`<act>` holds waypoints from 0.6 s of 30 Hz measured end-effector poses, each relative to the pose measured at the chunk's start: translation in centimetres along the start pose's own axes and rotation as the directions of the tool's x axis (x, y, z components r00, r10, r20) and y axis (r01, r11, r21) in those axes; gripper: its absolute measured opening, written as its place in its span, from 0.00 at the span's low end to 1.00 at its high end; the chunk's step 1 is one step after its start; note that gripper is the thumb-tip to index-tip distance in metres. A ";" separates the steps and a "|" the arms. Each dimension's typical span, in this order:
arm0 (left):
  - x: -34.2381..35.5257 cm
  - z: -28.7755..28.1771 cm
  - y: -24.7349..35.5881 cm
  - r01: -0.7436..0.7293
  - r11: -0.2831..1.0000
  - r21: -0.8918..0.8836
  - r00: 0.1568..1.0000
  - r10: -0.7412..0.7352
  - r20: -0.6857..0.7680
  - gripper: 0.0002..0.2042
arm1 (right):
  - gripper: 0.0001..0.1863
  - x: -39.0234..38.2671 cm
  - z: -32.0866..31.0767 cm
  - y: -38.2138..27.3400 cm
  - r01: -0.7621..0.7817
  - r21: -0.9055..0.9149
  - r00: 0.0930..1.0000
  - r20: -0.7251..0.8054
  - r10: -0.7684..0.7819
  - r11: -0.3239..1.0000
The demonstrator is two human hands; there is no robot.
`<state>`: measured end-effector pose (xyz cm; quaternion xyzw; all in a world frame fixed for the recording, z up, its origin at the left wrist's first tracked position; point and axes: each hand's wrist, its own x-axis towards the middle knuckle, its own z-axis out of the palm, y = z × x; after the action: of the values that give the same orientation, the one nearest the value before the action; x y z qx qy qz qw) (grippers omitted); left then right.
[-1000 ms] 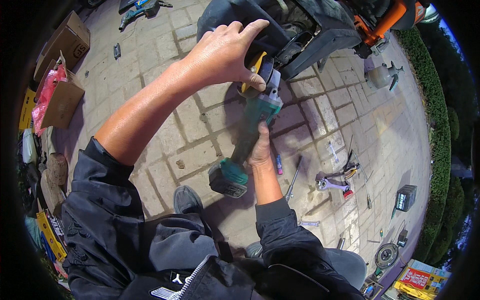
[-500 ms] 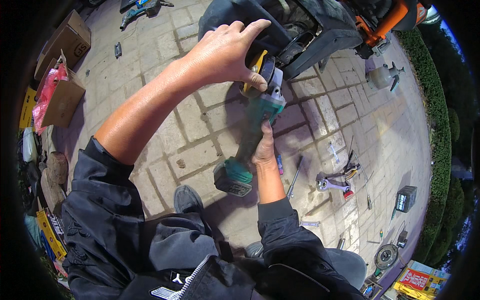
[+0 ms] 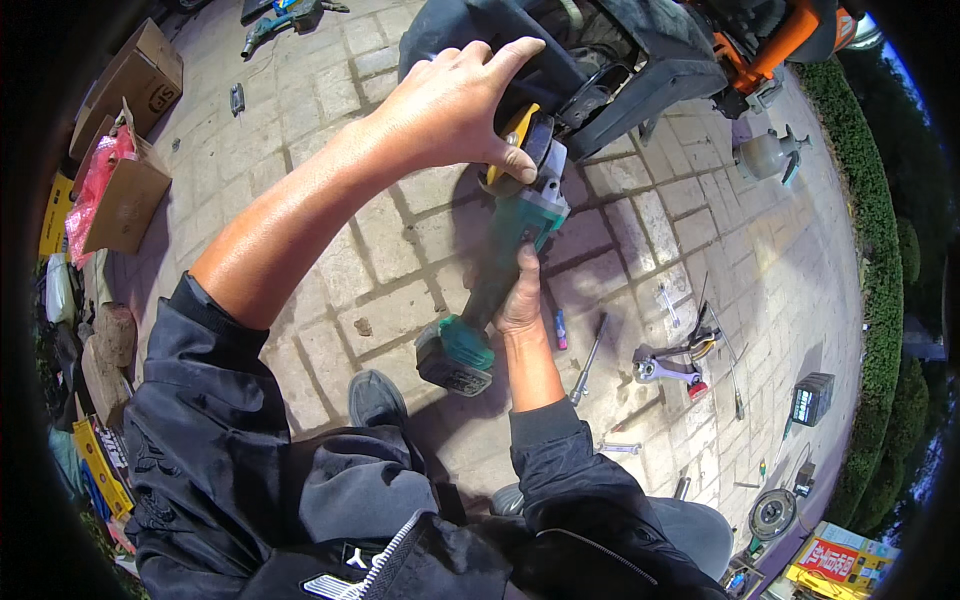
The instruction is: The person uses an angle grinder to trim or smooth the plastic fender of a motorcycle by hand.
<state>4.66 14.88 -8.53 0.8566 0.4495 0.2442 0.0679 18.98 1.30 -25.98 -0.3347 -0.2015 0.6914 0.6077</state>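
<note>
My right hand point(image 3: 522, 305) is wrapped round the body of a teal and black cordless angle grinder point(image 3: 505, 235). Its battery end tilts down toward my feet, and its head points at a black machine part point(image 3: 655, 65) at the top. A yellow piece point(image 3: 521, 125) shows beside the grinder's head, partly covered by my left hand point(image 3: 450, 105). That hand is spread over the machine's black edge, index finger stretched out and thumb apart, close to the grinder's head. Whether its other fingers touch the machine is hidden. I cannot make out the grinder's disc clearly.
On the brick paving to the right lie a long-handled metal tool point(image 3: 590, 360), a purple-handled tool point(image 3: 668, 370), a wrench point(image 3: 619, 448) and a black battery point(image 3: 811, 398). Cardboard boxes point(image 3: 125, 200) stand at the left. A hedge point(image 3: 872, 250) runs along the right.
My right hand and the grinder's battery end have swung slightly left and down toward me. The left hand has stayed nearly in place.
</note>
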 end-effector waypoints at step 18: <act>0.8 -0.2 0.2 -0.006 1.000 0.029 0.997 0.003 0.083 0.36 | 0.43 -5.6 -8.0 -5.3 0.040 0.122 0.999 0.010 -0.041 0.992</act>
<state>5.03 15.37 -8.01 0.8679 0.4478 0.2022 0.0735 28.59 -4.20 -26.74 -0.2887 -0.1696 0.6919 0.6396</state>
